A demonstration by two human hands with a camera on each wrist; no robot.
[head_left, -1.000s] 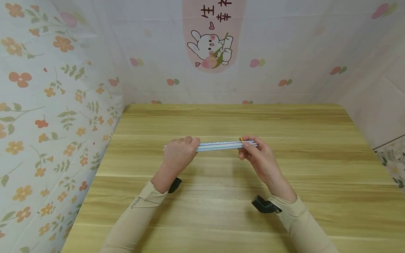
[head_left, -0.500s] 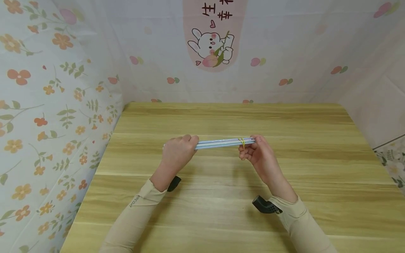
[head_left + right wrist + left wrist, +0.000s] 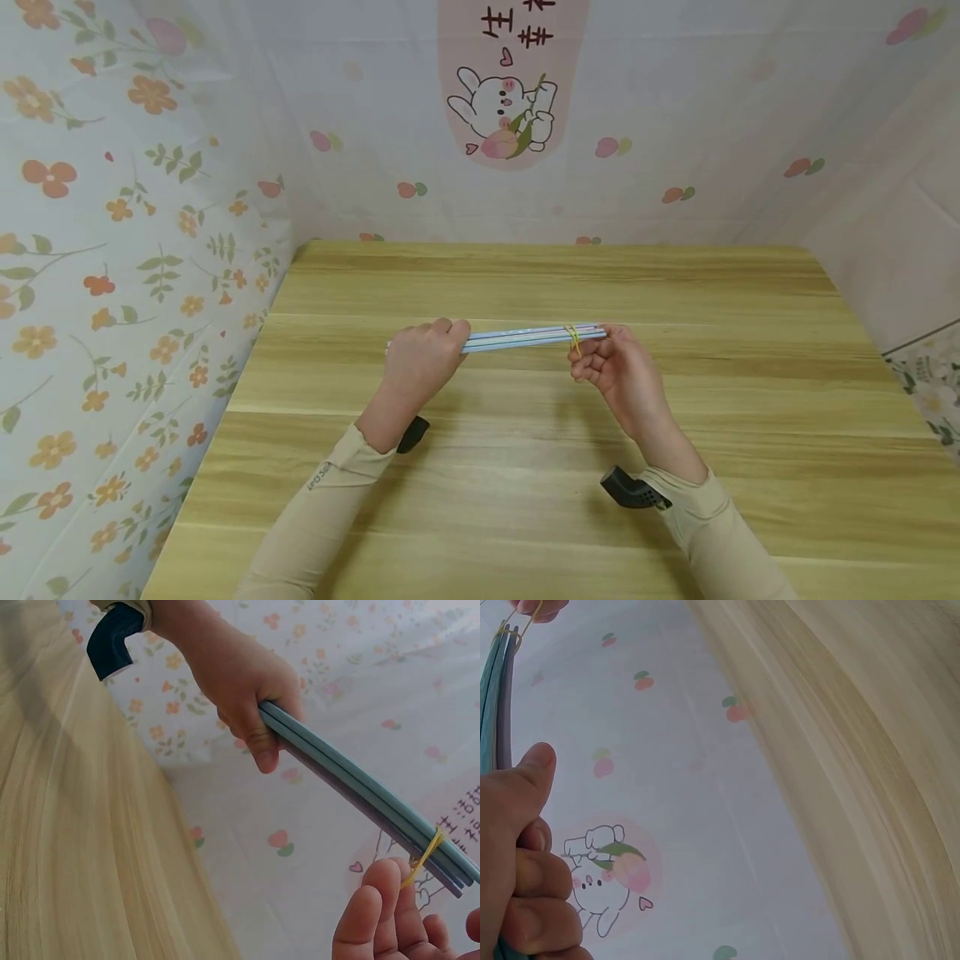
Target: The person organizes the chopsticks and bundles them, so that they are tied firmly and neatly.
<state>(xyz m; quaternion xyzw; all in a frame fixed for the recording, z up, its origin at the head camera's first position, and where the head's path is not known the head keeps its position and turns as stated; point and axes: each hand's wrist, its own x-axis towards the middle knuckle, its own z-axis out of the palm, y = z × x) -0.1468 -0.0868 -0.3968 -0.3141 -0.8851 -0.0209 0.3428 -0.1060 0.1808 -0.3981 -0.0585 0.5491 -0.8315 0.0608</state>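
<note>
My left hand grips a bundle of slim pastel sticks near one end and holds it level above the table. In the right wrist view the sticks show blue-grey and purple sides. A yellow rubber band circles the bundle near its right end. My right hand is at that end, palm turned inward, fingers curled. A strand of the rubber band runs from the sticks to its fingertips, pulled away from the bundle. The left thumb lies along the sticks.
Beneath both hands spreads a wood-grain table. A white printed cloth hangs behind it, and a flowered one stands along the left side. Each wrist carries a dark camera mount.
The right thumb has moved off the sticks at the band toward their right end, leaving the band in plain view. Right fingers have dropped slightly below the bundle. The left hand keeps its grip.
</note>
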